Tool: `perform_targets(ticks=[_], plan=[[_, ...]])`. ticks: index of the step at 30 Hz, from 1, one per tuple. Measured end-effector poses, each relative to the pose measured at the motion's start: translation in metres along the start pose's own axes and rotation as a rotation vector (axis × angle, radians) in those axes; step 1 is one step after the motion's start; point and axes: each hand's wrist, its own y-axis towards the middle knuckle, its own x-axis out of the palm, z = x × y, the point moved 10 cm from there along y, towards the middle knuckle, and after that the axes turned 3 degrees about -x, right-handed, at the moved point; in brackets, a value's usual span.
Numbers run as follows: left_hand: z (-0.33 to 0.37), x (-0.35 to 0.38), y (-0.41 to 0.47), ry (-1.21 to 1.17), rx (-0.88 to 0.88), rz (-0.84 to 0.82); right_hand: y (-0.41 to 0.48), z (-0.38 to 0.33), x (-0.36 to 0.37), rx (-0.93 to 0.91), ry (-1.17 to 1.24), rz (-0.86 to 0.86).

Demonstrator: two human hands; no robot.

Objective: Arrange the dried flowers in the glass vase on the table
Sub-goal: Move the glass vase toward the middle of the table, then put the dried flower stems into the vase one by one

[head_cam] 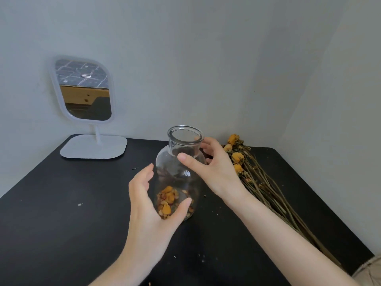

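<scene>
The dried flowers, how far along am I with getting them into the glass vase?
Barely started. The glass vase stands on the black table, holding only loose petals at its bottom. Both hands are on it: left hand low, right hand near the neck. Still to do: the dried flowers all lie beside the vase, none inserted.

The vase (179, 168) is clear glass with a wide flared mouth, a short neck and a rounded body, standing roughly upright near the middle of the black bench (61, 213). Its bottom holds loose dried petals (168, 200), orange and brownish. The flowers (257, 180) lie flat on the bench just right of the vase: a bundle of long, thin brown stems with small orange-yellow heads clustered at the far end, toward the wall.
</scene>
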Motion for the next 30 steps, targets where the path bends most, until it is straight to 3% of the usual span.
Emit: perform_targets(ticks=[4,8,10,13,20,25,30], plan=[[0.056,0.019,-0.035,0.009,0.319,-0.053,-0.004,0.017,-0.051,0.053,-0.023,0.091],[0.071,0.077,-0.047,-0.014,0.372,-0.310,-0.006,0.052,-0.123,0.119,-0.020,0.274],[0.061,0.112,-0.039,-0.032,0.255,-0.417,-0.009,0.076,-0.159,0.172,-0.087,0.355],[0.033,0.155,-0.012,-0.048,0.010,-0.438,-0.010,0.108,-0.194,0.266,-0.164,0.377],[-0.050,0.225,0.026,-0.067,-0.613,-0.382,-0.004,0.140,-0.186,0.355,-0.420,0.028],[-0.081,0.246,0.019,-0.052,-0.824,-0.398,0.007,0.146,-0.153,0.368,-0.545,-0.182],[-0.085,0.259,0.016,-0.059,-0.853,-0.442,0.012,0.160,-0.138,0.454,-0.570,-0.248]])
